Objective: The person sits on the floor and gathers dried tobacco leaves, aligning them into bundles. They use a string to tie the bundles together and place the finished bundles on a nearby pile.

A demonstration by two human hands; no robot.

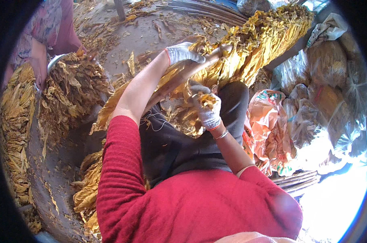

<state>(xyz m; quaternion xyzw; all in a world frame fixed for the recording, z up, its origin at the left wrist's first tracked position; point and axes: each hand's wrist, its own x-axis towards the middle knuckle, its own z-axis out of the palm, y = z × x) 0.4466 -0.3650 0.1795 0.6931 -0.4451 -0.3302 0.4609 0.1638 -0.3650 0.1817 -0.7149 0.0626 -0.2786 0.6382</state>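
Note:
My left hand [182, 53], in a pale knitted glove with grey fingers, is closed at the edge of some dried yellow-brown tobacco leaves [200, 42], its fingertips partly hidden. Just below it a wooden pole [181, 79] slants across my lap, its far end against a long row of hanging tobacco leaves [252, 58]. My right hand [208, 106], gloved the same way, is closed above my right thigh, with a crumpled piece of tobacco leaf [209, 101] showing at its fingers. White string [157, 120] lies loose on my dark trousers.
Another person's hand [38, 65] touches tobacco heaps [72, 81] at far left. More leaves [90, 186] lie beside my left arm. Thin sticks [208, 12] are piled at the back. An orange sack [268, 125] and clear plastic bags [325, 73] stand at right; poles [297, 181] lie below.

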